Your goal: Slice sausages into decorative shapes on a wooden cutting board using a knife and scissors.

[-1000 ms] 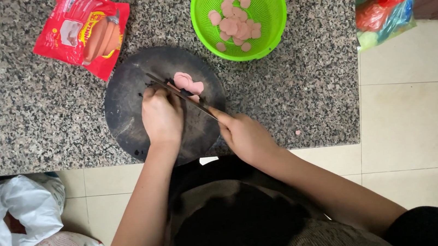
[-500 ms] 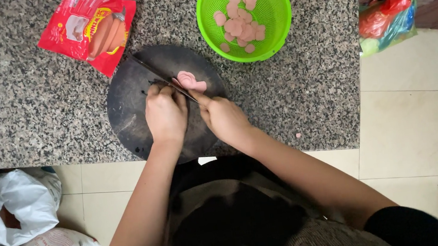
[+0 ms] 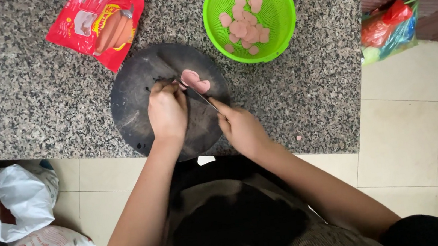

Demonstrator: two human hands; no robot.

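A round dark cutting board [image 3: 133, 94] lies on the speckled granite counter [image 3: 29, 95]. My left hand [image 3: 167, 111] rests on the board, fingers curled over the end of a sausage that is mostly hidden. My right hand [image 3: 241, 130] grips a knife [image 3: 193, 92] whose blade runs up-left across the board beside my left fingers. Pink sausage slices [image 3: 195, 80] lie on the board just past the blade. A bright green basket [image 3: 276, 1] behind the board holds several more pink slices.
A red sausage packet [image 3: 95, 26] lies on the counter at the back left. White plastic bags [image 3: 13, 201] sit on the tiled floor at the left. A red and blue bag [image 3: 388, 29] lies on the floor at the right, past the counter's edge.
The knife blade has shifted toward my left fingers along the sausage, and the pile of slices on the board has grown slightly. My left hand has stayed on the sausage.
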